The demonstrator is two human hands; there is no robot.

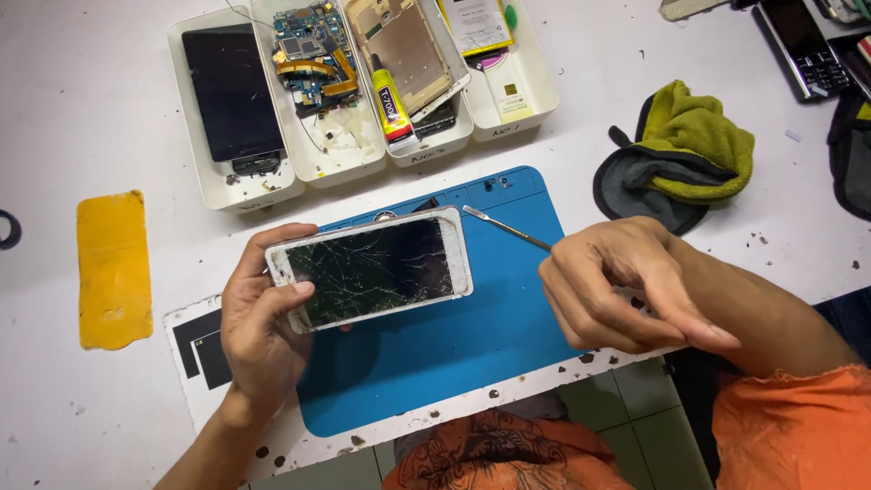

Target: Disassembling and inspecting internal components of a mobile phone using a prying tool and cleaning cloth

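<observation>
My left hand [259,322] grips one end of a white phone [372,268] with a badly cracked dark screen, held flat above a blue work mat [472,345]. A thin metal spudger [506,227] sticks out from my right hand [617,286], which is shut on its handle; the flat tip points toward the phone's upper right corner, a little apart from it.
Several white trays stand at the back: one with a dark screen panel [231,91], one with a circuit board [313,50], one with a metal phone frame [408,50] and a glue tube [390,104]. A yellow pad [113,268] lies left, a green-grey cloth [680,154] right.
</observation>
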